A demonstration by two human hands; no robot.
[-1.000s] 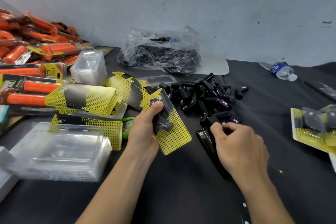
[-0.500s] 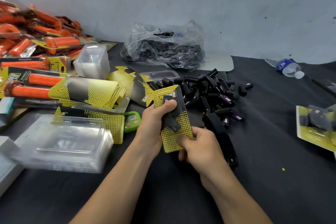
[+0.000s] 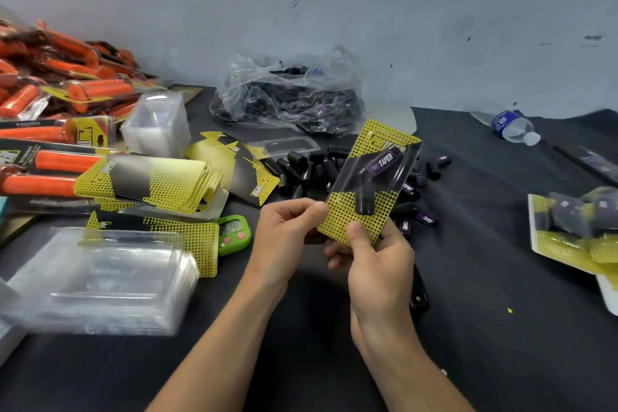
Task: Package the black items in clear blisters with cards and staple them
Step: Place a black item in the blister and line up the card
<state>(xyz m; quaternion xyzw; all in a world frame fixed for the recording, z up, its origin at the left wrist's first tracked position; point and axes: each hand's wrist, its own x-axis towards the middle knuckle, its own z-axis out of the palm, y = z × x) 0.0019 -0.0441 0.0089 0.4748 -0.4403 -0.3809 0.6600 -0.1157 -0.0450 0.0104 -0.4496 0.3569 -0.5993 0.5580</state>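
With the right hand (image 3: 378,264) pinching the lower edge of the blister pack (image 3: 371,184) and the left hand (image 3: 287,231) pinching its left corner, hold it level above the worktop (image 3: 501,328), square its edges, then feed a corner into the stapler (image 3: 419,298) lying just behind. Looks stiff and light: clear shell (image 3: 351,174) over yellow dotted card (image 3: 341,221), black items (image 3: 364,204) inside, one purple-labelled.

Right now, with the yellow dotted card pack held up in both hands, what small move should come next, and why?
Probably the right hand lets go and drops to the black stapler lying just beneath it. It and the left hand pinch the lower edge of the yellow dotted card with clear blister, black pieces already inside, so stapling looks due.
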